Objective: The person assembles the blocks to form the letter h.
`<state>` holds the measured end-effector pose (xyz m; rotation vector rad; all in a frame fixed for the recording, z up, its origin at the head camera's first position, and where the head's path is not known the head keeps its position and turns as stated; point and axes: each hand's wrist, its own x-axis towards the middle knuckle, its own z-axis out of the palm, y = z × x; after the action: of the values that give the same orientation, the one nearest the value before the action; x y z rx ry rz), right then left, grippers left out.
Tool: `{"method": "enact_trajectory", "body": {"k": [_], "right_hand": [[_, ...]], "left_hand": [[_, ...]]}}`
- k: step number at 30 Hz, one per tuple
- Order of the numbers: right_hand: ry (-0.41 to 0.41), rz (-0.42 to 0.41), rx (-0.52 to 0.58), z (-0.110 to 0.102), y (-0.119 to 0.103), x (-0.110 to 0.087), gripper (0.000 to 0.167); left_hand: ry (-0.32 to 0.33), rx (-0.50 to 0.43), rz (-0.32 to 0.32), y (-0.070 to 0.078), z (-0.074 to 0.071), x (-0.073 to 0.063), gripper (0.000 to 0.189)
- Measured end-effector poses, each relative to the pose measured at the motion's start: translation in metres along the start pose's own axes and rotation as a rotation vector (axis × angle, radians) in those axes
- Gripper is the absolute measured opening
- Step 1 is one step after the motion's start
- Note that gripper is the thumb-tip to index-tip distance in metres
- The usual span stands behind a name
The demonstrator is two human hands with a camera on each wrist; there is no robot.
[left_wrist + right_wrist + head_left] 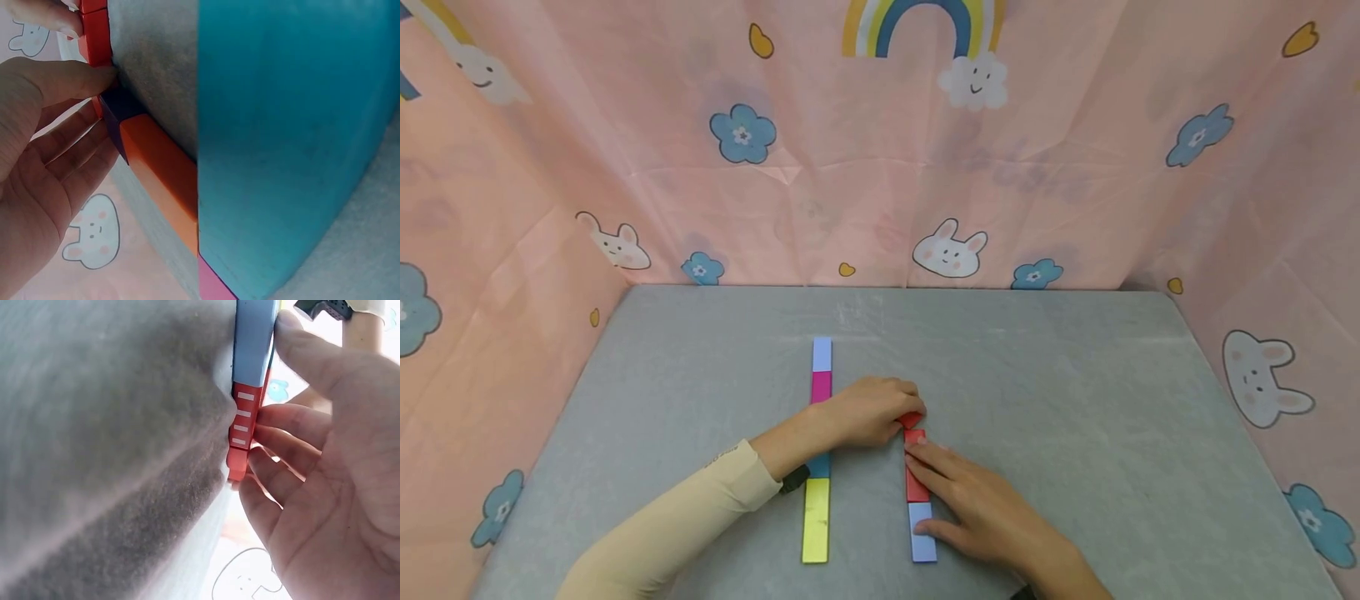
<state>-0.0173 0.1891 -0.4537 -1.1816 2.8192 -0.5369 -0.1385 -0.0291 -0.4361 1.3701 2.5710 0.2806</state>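
Observation:
My left hand (872, 411) pinches a small red block (910, 419) at the far end of the right-hand row. Thumb and fingers hide most of that block. My right hand (973, 500) lies beside the same row, fingertips touching a red block (917, 483) and thumb over a light blue block (922, 546). White rectangles mark the red side (242, 414) in the right wrist view. Below the left thumb, the left wrist view shows a dark purple block (122, 107) joined end-on to an orange block (159, 175); the left hand and wrist hide both in the head view.
The left-hand row has a light blue block (822, 354), a magenta block (822, 386), a teal block (819, 465) and a yellow block (816, 521). My left forearm crosses this row. A grey cloth (1075, 400) covers the table, with a patterned pink curtain (850, 183) behind.

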Motion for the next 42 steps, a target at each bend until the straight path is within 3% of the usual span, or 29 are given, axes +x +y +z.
{"method": "enact_trajectory", "body": {"k": [5,11,18,42], "right_hand": [[-0.067,0.056,0.055,-0.0027,-0.0019,-0.0003,0.090],[-0.069,0.061,0.041,-0.0042,-0.0035,-0.0010,0.103],[-0.046,0.024,0.028,-0.0033,-0.0028,-0.0011,0.101],[-0.049,0.041,0.055,-0.0036,-0.0043,-0.0055,0.093]], "left_hand": [[0.008,-0.005,0.005,-0.0007,0.0011,-0.0004,0.028],[0.000,-0.009,0.005,0.0003,-0.0008,-0.0007,0.029],[0.001,-0.010,0.000,0.0003,-0.0007,-0.0005,0.029],[0.037,-0.017,0.027,0.0010,0.0046,-0.0014,0.026]]}}
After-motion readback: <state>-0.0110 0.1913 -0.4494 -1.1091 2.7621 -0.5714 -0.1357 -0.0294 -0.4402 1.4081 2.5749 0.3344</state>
